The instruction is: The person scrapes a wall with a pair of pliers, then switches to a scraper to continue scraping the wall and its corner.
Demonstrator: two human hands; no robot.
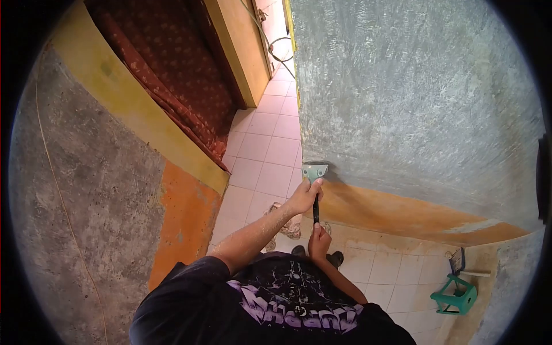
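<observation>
A long-handled scraper point(315, 170) with a pale green head and black handle stands with its head against the lower part of the grey wall point(402, 98), close to the wall's left edge. Just below that head, my left hand point(306, 196) is closed around the upper handle; pale dust speckles the forearm. My right hand point(319, 241) grips the handle's lower end, nearer my body. Beneath the scraped grey surface runs a band of orange paint point(391, 210).
A red patterned curtain point(172, 69) hangs in the doorway at left. Pale tiles point(270, 149) line the passage. Crumpled, dusty material point(292, 227) lies near my feet. A green plastic stool point(454, 294) stands at lower right. A cable point(280, 50) hangs near the far door.
</observation>
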